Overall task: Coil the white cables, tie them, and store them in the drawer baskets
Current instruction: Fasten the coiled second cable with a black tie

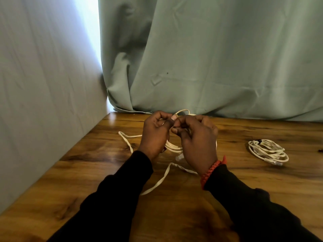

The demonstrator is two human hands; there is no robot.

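White cable (172, 147) bunched between both hands — left hand (155, 133) and right hand (197, 142) each pinch its loops. Second coiled cable (268, 151) lies apart on wooden table (104, 172).

A wooden desk (262, 189) with a glossy, dark-grained top fills the lower part of the view, its left edge running back to a far left corner. Along the far edge hangs a pale green curtain (218, 58) in heavy folds, its hem resting on the desk. On the left stands a pale fabric-covered wall (43, 84), creased. Between the two, a narrow gap (87, 23) lets in bright daylight, which glints on the wood near the left edge.
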